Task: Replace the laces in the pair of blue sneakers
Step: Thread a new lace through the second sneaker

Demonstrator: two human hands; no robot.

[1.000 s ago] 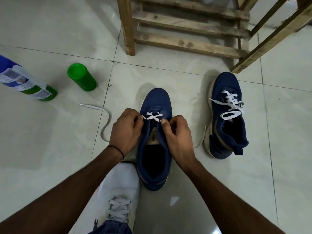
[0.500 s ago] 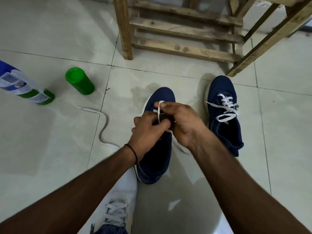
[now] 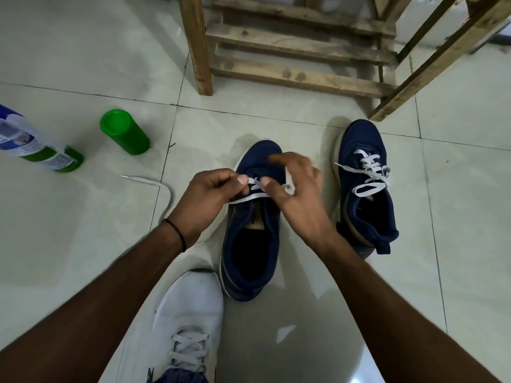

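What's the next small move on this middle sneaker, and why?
Probably thread the lace pinched in the left hand one row higher: the sneaker is laced only near the toe. The right hand is blurred.

Indoor premises, apparently domestic or storage: glossy pale tiled floor point(image 3: 69, 244) with grouted joints, rough unfinished timber frame point(image 3: 298, 48) standing on it, labelled bottle point(image 3: 41, 150) and green canister point(image 3: 124, 132) set directly on the tiles.
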